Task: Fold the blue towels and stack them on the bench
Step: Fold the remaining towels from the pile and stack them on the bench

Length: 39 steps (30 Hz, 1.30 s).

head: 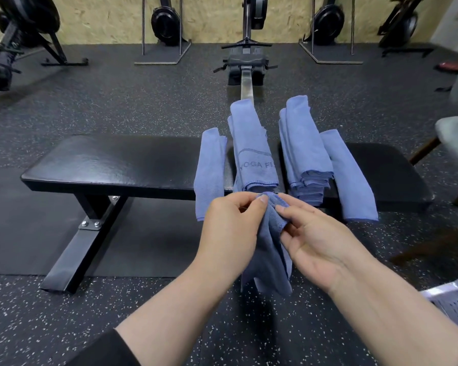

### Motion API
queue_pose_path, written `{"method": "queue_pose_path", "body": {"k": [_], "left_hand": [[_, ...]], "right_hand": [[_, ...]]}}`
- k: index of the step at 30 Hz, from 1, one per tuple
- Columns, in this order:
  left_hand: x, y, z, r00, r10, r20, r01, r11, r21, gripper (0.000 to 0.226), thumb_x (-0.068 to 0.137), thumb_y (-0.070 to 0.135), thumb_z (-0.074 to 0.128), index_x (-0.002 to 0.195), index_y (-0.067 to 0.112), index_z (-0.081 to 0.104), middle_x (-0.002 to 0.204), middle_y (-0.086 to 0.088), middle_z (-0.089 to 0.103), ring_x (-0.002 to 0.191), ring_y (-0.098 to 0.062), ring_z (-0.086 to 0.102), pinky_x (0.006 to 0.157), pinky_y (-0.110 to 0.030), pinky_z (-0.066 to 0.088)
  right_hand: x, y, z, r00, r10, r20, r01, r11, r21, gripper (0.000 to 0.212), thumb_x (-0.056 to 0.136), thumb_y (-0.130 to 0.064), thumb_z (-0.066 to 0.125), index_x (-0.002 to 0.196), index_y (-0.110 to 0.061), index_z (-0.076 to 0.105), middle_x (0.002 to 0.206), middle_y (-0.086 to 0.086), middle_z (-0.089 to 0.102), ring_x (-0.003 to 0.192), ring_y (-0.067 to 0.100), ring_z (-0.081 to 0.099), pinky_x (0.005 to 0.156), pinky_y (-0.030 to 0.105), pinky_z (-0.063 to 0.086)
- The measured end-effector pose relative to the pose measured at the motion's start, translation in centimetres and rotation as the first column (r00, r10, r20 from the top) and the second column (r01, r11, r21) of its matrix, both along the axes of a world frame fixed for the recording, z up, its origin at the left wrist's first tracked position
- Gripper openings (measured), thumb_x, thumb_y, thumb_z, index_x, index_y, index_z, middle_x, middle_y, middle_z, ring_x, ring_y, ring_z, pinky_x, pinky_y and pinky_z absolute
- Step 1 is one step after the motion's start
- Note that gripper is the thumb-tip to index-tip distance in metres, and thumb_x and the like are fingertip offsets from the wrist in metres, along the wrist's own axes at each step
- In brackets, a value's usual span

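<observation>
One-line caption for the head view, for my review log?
Both hands, left and right, pinch a hanging blue towel before a bench holding more.

Both forearms rose bare from the bottom of the frame and converged at its centre, a dark sleeve edge showing at the lower left. The left hand [233,223] sat knuckles-up, its fingers [261,199] curled inward and pinched closed against the thumb. The right hand [317,239] lay just beside it, turned palm-inward, its thumb and forefinger pinched together near the left fingertips while the remaining fingers curled loosely below. The two hands nearly touched at the fingertips.
</observation>
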<state>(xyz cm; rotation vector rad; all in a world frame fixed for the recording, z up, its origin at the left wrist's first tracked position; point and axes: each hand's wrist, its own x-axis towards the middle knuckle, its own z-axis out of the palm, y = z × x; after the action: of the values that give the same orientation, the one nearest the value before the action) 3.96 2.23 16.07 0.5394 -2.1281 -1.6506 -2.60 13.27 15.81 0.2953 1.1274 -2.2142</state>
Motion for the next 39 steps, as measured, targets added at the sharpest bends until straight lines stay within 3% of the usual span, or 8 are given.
{"method": "queue_pose_path", "body": {"k": [12, 19, 24, 28, 31, 34, 37, 39], "left_hand": [[-0.5, 0.0, -0.1, 1.0, 0.025, 0.009, -0.024, 0.997, -0.073, 0.039, 0.099, 0.024, 0.061, 0.077, -0.008, 0.065, 0.058, 0.004, 0.04, 0.056, -0.007, 0.031, 0.051, -0.019, 0.027], [-0.5, 0.6, -0.1, 0.999, 0.032, 0.01, -0.029, 0.977, -0.212, 0.02, 0.093, 0.021, 0.07, 0.078, 0.031, 0.078, 0.083, 0.01, 0.071, 0.084, 0.003, 0.062, 0.071, -0.009, 0.042], [-0.3, 0.9, -0.4, 0.997, -0.057, 0.055, 0.073, 0.923, -0.377, 0.018, 0.096, 0.021, 0.065, 0.092, 0.026, 0.081, 0.092, 0.012, 0.064, 0.093, -0.002, 0.059, 0.076, -0.009, 0.04], [0.3, 1.2, 0.6, 0.97, -0.203, 0.136, 0.235, 0.928, -0.288, 0.028, 0.093, 0.012, 0.057, 0.089, 0.022, 0.082, 0.107, 0.023, 0.072, 0.102, 0.009, 0.061, 0.091, -0.013, 0.045], [0.4, 0.4, 0.6, 0.978, -0.158, 0.134, 0.187, 0.952, -0.244, 0.029, 0.089, 0.027, 0.056, 0.076, 0.012, 0.076, 0.079, 0.005, 0.073, 0.079, -0.01, 0.065, 0.085, -0.033, 0.052], [0.0, -1.5, 0.7, 0.999, 0.014, 0.051, -0.003, 0.977, -0.212, 0.022, 0.096, 0.027, 0.059, 0.083, 0.021, 0.075, 0.079, 0.002, 0.072, 0.078, -0.017, 0.065, 0.073, -0.027, 0.051], [0.0, -2.4, 0.8, 0.967, -0.222, 0.125, 0.243, 0.952, -0.187, 0.026, 0.102, 0.02, 0.055, 0.116, 0.036, 0.071, 0.109, 0.022, 0.072, 0.1, 0.013, 0.06, 0.082, -0.002, 0.041], [0.1, -2.1, 0.7, 0.914, -0.371, 0.164, 0.397, 0.902, -0.17, 0.028, 0.103, 0.016, 0.054, 0.116, 0.034, 0.072, 0.106, 0.024, 0.072, 0.101, 0.014, 0.06, 0.086, -0.006, 0.043]], "right_hand": [[-0.2, 0.9, 0.2, 1.0, -0.01, -0.011, 0.01, 0.998, 0.058, 0.024, 0.097, 0.003, 0.058, 0.119, 0.003, 0.066, 0.106, 0.021, 0.076, 0.09, 0.023, 0.074, 0.08, 0.032, 0.063], [0.4, 0.8, 0.2, 0.971, 0.149, -0.187, -0.097, 0.959, 0.265, 0.021, 0.1, -0.004, 0.055, 0.104, -0.004, 0.076, 0.097, 0.011, 0.079, 0.081, 0.013, 0.071, 0.066, 0.021, 0.059], [0.4, 1.2, 0.5, 0.946, 0.199, -0.256, -0.147, 0.967, 0.208, 0.022, 0.101, -0.01, 0.056, 0.108, -0.001, 0.075, 0.103, 0.012, 0.078, 0.092, 0.015, 0.074, 0.083, 0.026, 0.06], [-0.6, 1.8, 0.2, 0.939, 0.184, -0.291, -0.094, 0.95, 0.296, 0.018, 0.097, -0.002, 0.06, 0.1, -0.004, 0.077, 0.102, 0.016, 0.078, 0.089, 0.019, 0.072, 0.086, 0.032, 0.054], [-1.2, 2.2, 0.2, 0.919, 0.207, -0.336, -0.051, 0.906, 0.419, 0.021, 0.094, 0.001, 0.059, 0.094, -0.006, 0.079, 0.098, 0.018, 0.078, 0.079, 0.019, 0.069, 0.078, 0.034, 0.053], [-1.2, 2.5, 0.9, 0.777, 0.405, -0.482, -0.01, 0.774, 0.633, 0.024, 0.092, -0.004, 0.059, 0.09, -0.017, 0.079, 0.088, 0.003, 0.079, 0.077, 0.011, 0.066, 0.076, 0.031, 0.051], [-1.1, 2.9, 2.1, 0.562, 0.598, -0.572, 0.064, 0.658, 0.75, 0.026, 0.093, -0.009, 0.058, 0.086, -0.026, 0.076, 0.08, 0.0, 0.075, 0.071, 0.006, 0.057, 0.07, 0.029, 0.044], [-1.0, 3.3, 2.8, 0.5, 0.628, -0.596, 0.061, 0.661, 0.748, 0.027, 0.093, -0.009, 0.057, 0.085, -0.027, 0.076, 0.08, -0.003, 0.074, 0.075, 0.006, 0.058, 0.073, 0.03, 0.045]]}}
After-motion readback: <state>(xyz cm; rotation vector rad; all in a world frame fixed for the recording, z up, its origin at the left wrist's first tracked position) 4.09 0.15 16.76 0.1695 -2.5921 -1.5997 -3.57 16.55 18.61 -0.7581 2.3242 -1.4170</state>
